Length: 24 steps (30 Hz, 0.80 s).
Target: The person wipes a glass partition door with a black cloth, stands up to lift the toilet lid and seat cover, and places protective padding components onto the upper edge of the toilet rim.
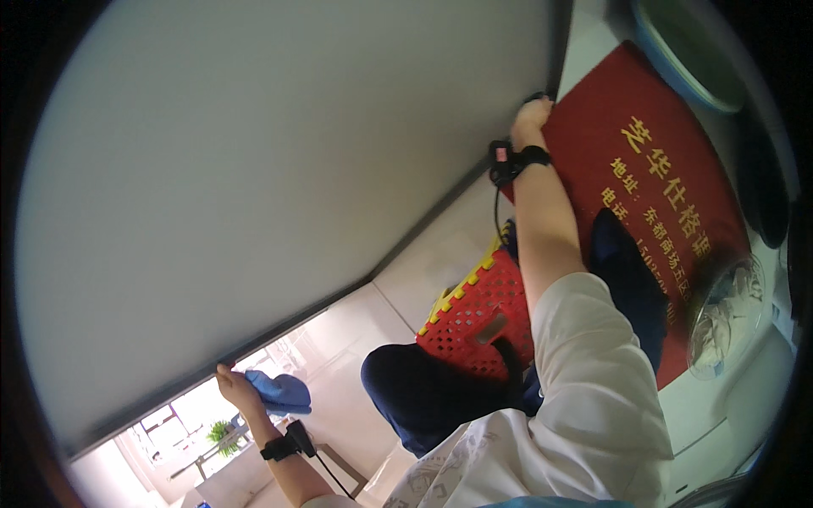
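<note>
A large smooth grey panel (279, 169) with a dark edge strip fills the upper left, tilted. At its lower edge my left hand (240, 394) has its fingers closed on the dark rim. A blue cloth-like thing (281, 394) shows right beside that hand; whether the hand touches it I cannot tell. My right arm reaches far up, and my right hand (532, 120) is closed at the panel's right edge, its fingertips partly hidden. Each wrist wears a black strap with a small device and a cable.
A red mat (622, 118) with yellow lettering lies at right under my foot. Beside it are a clear bowl (716, 339) with pale crumpled contents and a blue-rimmed basin (677, 72). A red and yellow perforated plastic stool (474, 322) is between my legs. A green plant (222, 436) stands by a bright window.
</note>
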Motion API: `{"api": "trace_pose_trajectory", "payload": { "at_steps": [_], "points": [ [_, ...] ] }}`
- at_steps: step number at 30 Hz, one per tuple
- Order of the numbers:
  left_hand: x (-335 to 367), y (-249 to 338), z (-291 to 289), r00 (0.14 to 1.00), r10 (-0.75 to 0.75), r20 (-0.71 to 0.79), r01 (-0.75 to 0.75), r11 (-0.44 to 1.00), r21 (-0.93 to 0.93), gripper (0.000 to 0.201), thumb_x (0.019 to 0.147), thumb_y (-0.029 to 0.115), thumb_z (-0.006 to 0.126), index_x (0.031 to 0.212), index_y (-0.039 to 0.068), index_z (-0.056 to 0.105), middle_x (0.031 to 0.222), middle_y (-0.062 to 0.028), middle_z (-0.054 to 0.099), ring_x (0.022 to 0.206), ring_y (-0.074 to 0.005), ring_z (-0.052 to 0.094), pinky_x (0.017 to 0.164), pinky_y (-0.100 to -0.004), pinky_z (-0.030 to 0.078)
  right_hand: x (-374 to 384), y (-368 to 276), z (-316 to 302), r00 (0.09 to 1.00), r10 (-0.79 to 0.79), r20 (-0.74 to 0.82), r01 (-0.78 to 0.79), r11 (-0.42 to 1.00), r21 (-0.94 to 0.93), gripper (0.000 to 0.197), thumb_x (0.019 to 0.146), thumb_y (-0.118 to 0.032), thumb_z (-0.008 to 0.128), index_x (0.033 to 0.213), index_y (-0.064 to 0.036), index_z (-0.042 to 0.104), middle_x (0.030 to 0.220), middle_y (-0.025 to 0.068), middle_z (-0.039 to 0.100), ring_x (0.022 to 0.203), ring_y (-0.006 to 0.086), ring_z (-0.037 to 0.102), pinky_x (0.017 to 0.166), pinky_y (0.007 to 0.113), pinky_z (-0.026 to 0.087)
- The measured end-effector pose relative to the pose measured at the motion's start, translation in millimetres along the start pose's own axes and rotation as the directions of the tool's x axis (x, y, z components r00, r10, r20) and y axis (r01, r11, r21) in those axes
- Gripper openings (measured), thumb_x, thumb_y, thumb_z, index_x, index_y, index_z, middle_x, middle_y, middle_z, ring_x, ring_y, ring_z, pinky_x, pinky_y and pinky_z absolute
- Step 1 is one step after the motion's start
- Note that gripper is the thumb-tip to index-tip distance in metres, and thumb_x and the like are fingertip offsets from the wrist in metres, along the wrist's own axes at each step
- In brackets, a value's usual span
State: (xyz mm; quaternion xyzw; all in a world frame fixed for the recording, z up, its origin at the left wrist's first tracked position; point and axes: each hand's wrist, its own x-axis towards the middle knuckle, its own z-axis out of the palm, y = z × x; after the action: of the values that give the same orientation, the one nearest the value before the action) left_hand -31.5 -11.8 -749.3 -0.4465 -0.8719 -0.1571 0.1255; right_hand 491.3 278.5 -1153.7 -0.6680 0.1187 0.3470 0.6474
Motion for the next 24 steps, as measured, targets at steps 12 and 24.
{"api": "trace_pose_trajectory", "payload": {
  "at_steps": [12,24],
  "points": [
    [-29.0,-15.6,-13.1,0.998,-0.008,-0.066,0.004,0.999,-0.052,0.042,0.099,0.033,0.039,0.080,-0.001,0.054,0.056,-0.0044,0.046,0.051,-0.0131,0.042,0.049,-0.0291,0.036,-99.8,139.0,4.4,0.907,0.344,0.245,-0.363,0.931,0.036,0.056,0.092,-0.036,0.026,0.137,-0.0033,0.035,0.143,0.0112,0.034,0.127,0.0272,0.036,0.105,0.034,0.027],
    [-12.1,24.3,0.3,0.999,0.039,-0.030,-0.041,0.995,-0.093,0.041,0.097,0.033,0.040,0.085,-0.001,0.057,0.075,-0.0205,0.062,0.068,-0.0348,0.060,0.063,-0.0402,0.045,-266.9,225.5,-27.0,0.797,0.539,0.272,-0.575,0.815,0.072,0.054,0.093,-0.038,0.033,0.138,-0.0074,0.036,0.143,0.0079,0.035,0.129,0.0220,0.035,0.106,0.034,0.025]
  ]
}}
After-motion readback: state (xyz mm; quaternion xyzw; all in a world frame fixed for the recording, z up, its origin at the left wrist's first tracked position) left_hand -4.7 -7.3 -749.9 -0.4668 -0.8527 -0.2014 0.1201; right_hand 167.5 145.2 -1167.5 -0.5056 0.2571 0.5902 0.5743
